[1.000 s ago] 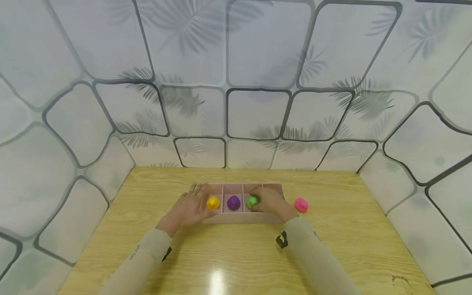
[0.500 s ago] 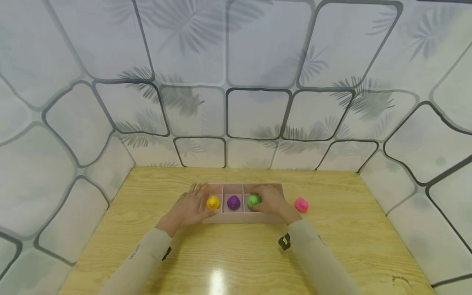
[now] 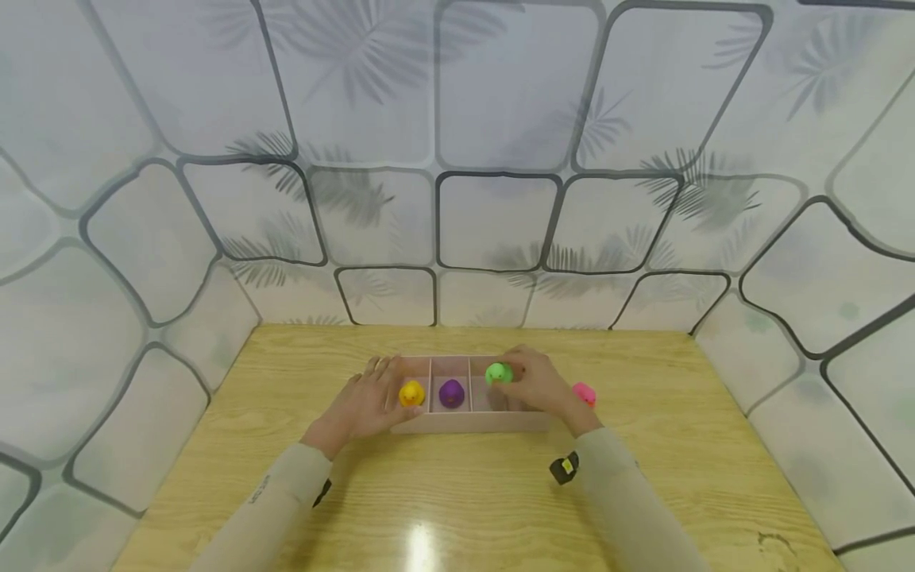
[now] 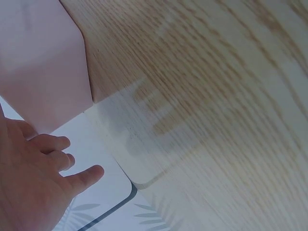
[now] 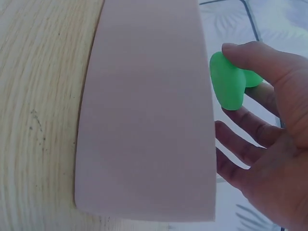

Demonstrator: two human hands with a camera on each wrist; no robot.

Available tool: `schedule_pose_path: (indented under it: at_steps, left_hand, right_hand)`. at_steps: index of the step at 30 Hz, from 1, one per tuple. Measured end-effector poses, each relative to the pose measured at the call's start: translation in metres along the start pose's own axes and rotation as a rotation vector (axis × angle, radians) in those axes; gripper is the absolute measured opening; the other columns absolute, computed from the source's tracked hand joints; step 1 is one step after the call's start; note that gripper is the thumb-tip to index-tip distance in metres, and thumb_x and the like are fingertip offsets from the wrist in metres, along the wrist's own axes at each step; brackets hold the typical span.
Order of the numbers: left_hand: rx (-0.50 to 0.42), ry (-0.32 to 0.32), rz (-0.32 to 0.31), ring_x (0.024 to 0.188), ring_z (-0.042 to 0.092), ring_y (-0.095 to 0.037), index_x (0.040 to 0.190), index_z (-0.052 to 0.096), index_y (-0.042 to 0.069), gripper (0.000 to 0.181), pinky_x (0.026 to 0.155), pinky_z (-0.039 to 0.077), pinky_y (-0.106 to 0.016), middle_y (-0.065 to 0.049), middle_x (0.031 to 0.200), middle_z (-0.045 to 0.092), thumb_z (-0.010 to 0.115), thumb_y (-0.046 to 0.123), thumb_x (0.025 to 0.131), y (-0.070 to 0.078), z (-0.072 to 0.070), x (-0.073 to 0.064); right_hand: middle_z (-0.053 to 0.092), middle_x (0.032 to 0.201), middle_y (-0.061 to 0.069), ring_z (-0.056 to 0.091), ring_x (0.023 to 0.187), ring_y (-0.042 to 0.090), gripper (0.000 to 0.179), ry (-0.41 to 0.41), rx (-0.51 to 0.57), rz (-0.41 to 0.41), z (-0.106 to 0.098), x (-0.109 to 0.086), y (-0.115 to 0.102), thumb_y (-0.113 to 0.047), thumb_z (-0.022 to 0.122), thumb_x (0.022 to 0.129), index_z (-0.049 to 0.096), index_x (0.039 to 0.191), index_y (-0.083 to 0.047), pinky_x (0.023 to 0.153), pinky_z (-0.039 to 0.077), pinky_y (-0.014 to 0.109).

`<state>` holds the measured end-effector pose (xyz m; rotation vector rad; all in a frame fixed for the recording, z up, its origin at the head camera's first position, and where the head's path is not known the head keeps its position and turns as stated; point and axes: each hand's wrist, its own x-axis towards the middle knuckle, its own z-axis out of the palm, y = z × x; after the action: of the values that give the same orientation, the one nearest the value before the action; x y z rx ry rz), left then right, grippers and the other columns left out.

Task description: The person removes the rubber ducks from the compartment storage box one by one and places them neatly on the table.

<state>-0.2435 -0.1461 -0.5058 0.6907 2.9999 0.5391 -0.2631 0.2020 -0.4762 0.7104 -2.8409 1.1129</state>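
Note:
My right hand pinches a green toy duck between thumb and fingertips, lifted above the third compartment of a pale pink divided box. In the right wrist view the green duck shows beyond the box's rim, the other fingers loosely bent below it. My left hand rests at the box's left end, thumb along the front rim. The left wrist view shows its fingers spread out by the box corner. A yellow duck sits in the first compartment, a purple duck in the second.
A pink duck lies on the wooden table right of the box, partly covered by my right wrist. Patterned walls enclose the table at the back and on both sides.
My right hand has raised the green duck out of the third compartment, moving up and slightly right. My left hand has stayed at the box's left end.

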Motion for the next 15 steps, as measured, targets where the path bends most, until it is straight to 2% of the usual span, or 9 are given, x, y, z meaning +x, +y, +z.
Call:
schedule_pose_path:
  at_steps: [10, 15]
  left_hand:
    - [-0.008, 0.001, -0.007, 0.157, 0.029, -0.050, 0.167, 0.027, 0.004, 0.105, 0.116, 0.037, -0.073, -0.024, 0.168, 0.036, 0.058, 0.074, 0.094, 0.002, 0.000, 0.001]
    - [-0.005, 0.000, -0.004, 0.157, 0.029, -0.050, 0.167, 0.027, 0.003, 0.106, 0.116, 0.037, -0.073, -0.024, 0.168, 0.036, 0.056, 0.075, 0.094, 0.001, 0.000, 0.001]
  right_hand:
    - [0.072, 0.125, 0.009, 0.066, 0.112, 0.027, 0.033, 0.064, 0.053, -0.037, -0.017, -0.008, -0.002, -0.019, 0.082, 0.089, 0.078, 0.121, -0.013, 0.094, 0.058, 0.049]
    - [0.071, 0.130, 0.008, 0.066, 0.118, 0.029, 0.032, 0.069, 0.065, -0.024, -0.025, -0.012, 0.004, -0.018, 0.082, 0.091, 0.077, 0.123, -0.014, 0.097, 0.057, 0.053]
